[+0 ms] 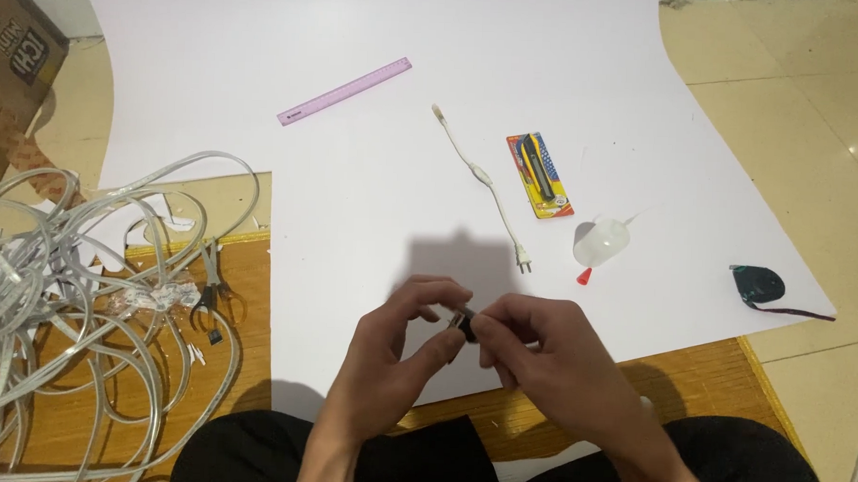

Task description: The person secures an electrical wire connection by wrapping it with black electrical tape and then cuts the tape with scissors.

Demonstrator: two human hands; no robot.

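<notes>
One white sheet (374, 173) covers the tiled floor (795, 111).

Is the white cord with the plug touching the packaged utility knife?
Apart. The head view shows bare white sheet between the white cord and the packaged utility knife.

Matt white paper sheet (374, 173) on grained wood board (691, 374); translucent plastic ruler (344, 91), glossy tiled floor (795, 92)

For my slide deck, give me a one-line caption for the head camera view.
Both hands, left hand and right hand, pinch a small dark part over white sheet.
</notes>
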